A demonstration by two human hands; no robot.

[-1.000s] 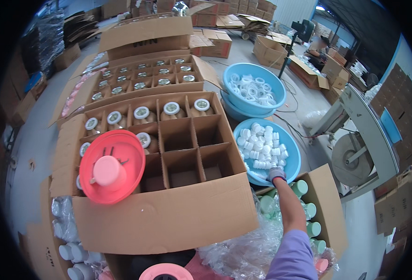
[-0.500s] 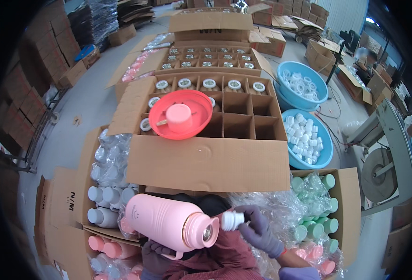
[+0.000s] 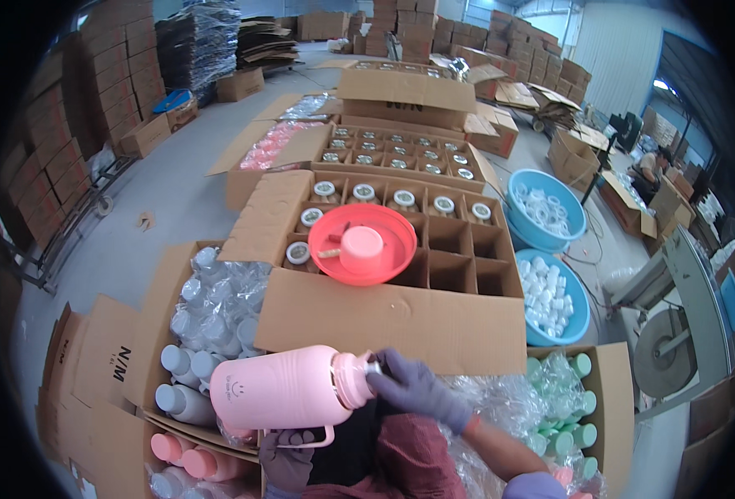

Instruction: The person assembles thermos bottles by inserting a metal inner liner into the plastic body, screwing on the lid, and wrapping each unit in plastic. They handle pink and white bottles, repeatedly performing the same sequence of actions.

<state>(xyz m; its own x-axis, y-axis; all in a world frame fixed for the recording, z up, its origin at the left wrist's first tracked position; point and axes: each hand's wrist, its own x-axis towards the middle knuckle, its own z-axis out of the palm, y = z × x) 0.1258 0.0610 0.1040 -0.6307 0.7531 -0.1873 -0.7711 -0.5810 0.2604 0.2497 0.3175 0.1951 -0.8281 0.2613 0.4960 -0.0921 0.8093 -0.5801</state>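
Note:
A pink vacuum flask [image 3: 280, 389] lies tilted on its side before me, its mouth facing right. My left hand [image 3: 288, 459], in a grey glove, is closed around its underside by the pink handle [image 3: 321, 439]. My gloved right hand [image 3: 424, 392] is at the flask's mouth, fingers bent over a white stopper that is mostly hidden; only a small pale edge shows. Beyond the flask, a red dish [image 3: 396, 249] with a pink round cup [image 3: 361, 251] in it rests on a divided cardboard box [image 3: 392, 320]. Some box cells hold white-rimmed flasks [image 3: 364, 193].
At right stand blue basins, one with white rings [image 3: 542, 209], one with white stoppers [image 3: 546, 299]. Open cartons flank me: plastic-wrapped white bottles [image 3: 217, 308] at left, green-capped ones [image 3: 582, 437] at right. A grey machine [image 3: 675, 333] stands far right; a person [image 3: 652, 170] sits beyond.
My right hand has brought the white stopper left to the flask's mouth. The flask has turned more level and shifted slightly left. The whole view has tilted up.

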